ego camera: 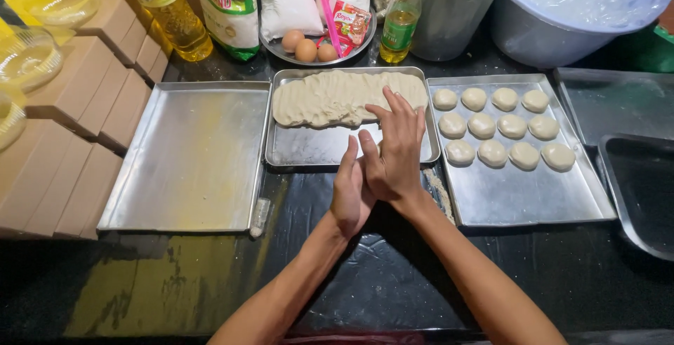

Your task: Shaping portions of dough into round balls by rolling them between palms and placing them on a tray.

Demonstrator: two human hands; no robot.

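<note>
Both hands, left hand (349, 192) and right hand (393, 150), press palm to palm, contents hidden; dough slab (344, 97) runs left-right beyond; yellow oil bottle (168, 9) and green bag (228, 8) far left.

A dark, glossy black bench (393, 282) fills nearly the whole view, its top catching the overhead light in dull streaks and showing worn yellowish smears toward its near left corner. Along the left edge runs a stepped stack of plain brown cardboard boxes (77, 127), lying close together. The far side is crowded and dim, and no wall, window or floor can be made out
</note>
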